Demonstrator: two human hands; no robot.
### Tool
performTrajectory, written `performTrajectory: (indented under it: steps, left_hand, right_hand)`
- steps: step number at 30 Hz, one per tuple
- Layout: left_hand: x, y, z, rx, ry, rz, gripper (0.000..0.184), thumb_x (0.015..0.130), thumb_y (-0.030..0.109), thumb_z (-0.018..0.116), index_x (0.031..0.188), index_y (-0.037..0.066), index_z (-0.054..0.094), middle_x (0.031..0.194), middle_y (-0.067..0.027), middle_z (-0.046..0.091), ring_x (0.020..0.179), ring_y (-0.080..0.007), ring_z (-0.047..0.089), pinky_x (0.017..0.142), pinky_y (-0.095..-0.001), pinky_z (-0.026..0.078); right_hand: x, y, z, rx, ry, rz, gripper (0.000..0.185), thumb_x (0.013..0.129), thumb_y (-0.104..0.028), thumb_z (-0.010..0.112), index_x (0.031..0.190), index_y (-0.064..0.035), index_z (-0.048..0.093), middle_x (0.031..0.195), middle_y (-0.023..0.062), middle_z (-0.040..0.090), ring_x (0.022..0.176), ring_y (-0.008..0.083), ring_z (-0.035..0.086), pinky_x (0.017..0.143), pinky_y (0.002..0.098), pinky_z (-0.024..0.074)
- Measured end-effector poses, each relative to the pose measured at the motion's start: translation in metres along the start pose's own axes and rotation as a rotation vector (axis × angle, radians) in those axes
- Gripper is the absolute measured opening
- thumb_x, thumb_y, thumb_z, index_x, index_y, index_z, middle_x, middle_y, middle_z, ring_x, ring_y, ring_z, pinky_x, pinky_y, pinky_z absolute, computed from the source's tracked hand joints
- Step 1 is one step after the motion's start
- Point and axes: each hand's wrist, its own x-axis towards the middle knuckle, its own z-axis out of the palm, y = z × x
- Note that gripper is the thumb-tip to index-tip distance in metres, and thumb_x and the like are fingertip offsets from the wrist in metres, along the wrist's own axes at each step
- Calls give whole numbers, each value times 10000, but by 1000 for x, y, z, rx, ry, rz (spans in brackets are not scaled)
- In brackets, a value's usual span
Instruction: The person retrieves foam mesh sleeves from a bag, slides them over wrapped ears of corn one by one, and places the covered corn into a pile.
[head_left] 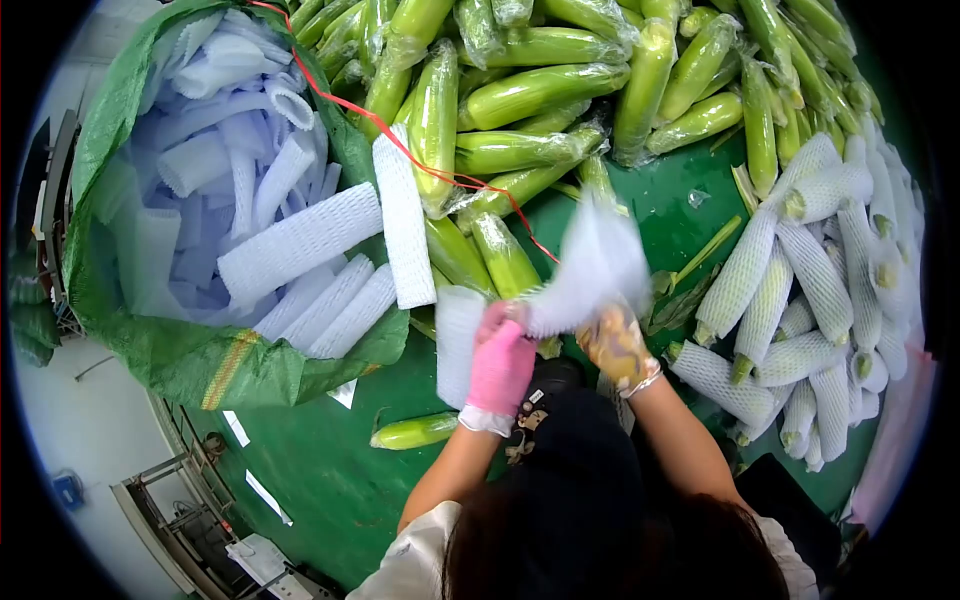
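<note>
A white foam net sleeve (596,262), smeared by motion, stands up between my two hands. My left hand (503,355), in a pink glove, is closed on its lower left end. My right hand (617,348), in a patterned yellow-brown glove, has its fingers curled at the sleeve's lower right edge; the fingertips are partly hidden. Just beyond my left hand lies a film-wrapped ear of corn (503,255) in its green husk. Another foam sleeve (460,345) lies left of the pink glove, and a single ear of corn (412,431) rests near my left forearm.
A green woven sack (230,370) full of foam sleeves stands at the left. Wrapped corn (545,95) is heaped at the back. Corn in foam sleeves (820,270) is piled at the right. A red string (400,145) crosses the sack and corn. Metal racks (165,490) stand lower left.
</note>
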Motion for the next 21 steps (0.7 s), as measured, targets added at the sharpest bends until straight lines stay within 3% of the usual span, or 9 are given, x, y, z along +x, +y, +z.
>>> performTrajectory:
  steps: [2,4,5,9,13,16,17,20,21]
  left_hand:
    - [1,-4,-16,56,49,54,177,906,112,563,1070,46,554,1030,-71,599,960,-167,574,893,-324,458]
    - [0,-26,-52,396,278,110,147,896,98,567,1029,41,544,955,-47,584,871,-133,557,811,-298,465]
    - [-1,-32,-53,726,347,325,162,902,161,604,960,22,543,848,-38,564,786,-131,534,744,-267,450]
    - [7,-61,-83,990,386,225,302,948,273,535,1047,-10,573,901,-66,614,838,-133,549,765,-259,449]
    - [-17,-9,0,594,204,-312,403,988,301,432,1191,-25,558,1056,-133,646,951,-192,611,839,-284,471]
    - [-33,6,34,-24,-10,-470,398,978,315,444,1141,-17,592,1038,-113,654,933,-181,622,831,-292,489]
    - [-35,9,45,-92,-72,-495,388,974,306,454,1131,-19,595,1031,-111,655,925,-179,622,825,-291,491]
    - [-19,7,60,-53,-195,-463,356,960,281,485,1098,-24,604,1011,-107,658,903,-172,624,808,-289,494]
    - [-9,5,60,-5,-193,-414,345,956,273,495,1087,-26,608,1004,-105,659,895,-170,624,802,-288,495]
  right_hand:
    - [19,-7,10,-38,-10,65,208,908,-187,582,1074,-63,564,1005,37,618,854,151,620,742,269,502]
    - [16,-39,34,162,98,467,190,873,-201,645,998,-68,595,911,8,610,804,109,582,739,235,475]
    - [22,-15,27,-272,-14,210,244,858,-246,678,984,-50,608,893,-9,609,778,79,544,721,231,459]
    - [6,7,14,-402,-132,236,340,846,-282,702,1005,4,608,898,19,641,793,90,558,707,248,464]
    - [-13,-36,35,-754,80,121,313,855,-231,688,978,40,592,824,90,662,704,90,545,640,279,468]
    - [-43,-157,92,-1004,15,205,353,823,-309,694,896,13,571,686,123,612,564,177,520,553,312,449]
    - [-45,-177,99,-1321,-34,193,381,818,-335,688,912,13,566,658,147,595,527,224,511,536,319,446]
    - [-27,-171,101,-1176,109,-100,382,821,-346,665,892,16,566,617,182,545,501,310,464,506,334,427]
    - [-12,-158,90,-1195,120,-211,305,832,-285,668,830,6,575,594,101,540,487,204,447,494,309,398]
